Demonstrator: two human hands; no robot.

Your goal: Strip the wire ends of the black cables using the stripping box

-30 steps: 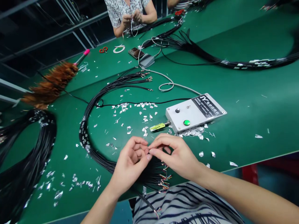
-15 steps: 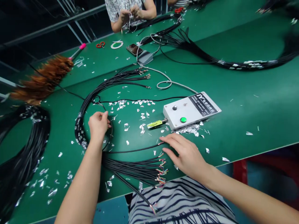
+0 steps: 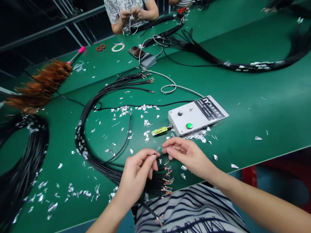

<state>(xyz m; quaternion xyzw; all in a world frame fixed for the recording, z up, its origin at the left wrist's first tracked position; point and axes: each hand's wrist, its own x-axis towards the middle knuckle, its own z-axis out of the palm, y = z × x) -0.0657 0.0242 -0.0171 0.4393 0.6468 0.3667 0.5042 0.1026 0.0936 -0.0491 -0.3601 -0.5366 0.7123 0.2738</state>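
Observation:
My left hand (image 3: 139, 170) is curled, thumb and forefinger pinched on a black cable picked from the bundle of black cables (image 3: 97, 161) that loops across the green table (image 3: 255, 106). Several stripped ends with coloured wires (image 3: 167, 179) fan out just under my hands. My right hand (image 3: 188, 153) is close beside it, fingertips pinched at that cable's thin wire ends. Directly beyond my hands stands a grey control box (image 3: 198, 115) with a green button and a yellow-green tip (image 3: 160, 130) sticking out of its left side.
Silver foil scraps litter the table. A brown feather duster (image 3: 41, 85) lies far left beside another cable heap (image 3: 21, 161). Red scissors (image 3: 100, 48), a tape ring (image 3: 118, 47), a phone (image 3: 135, 51) and a grey pedal (image 3: 148, 60) lie farther back. Another person (image 3: 131, 13) works opposite.
My left hand reached out left to the cable loop, left a single cable lying in an arc there, then came back to the stripped ends beside my right hand.

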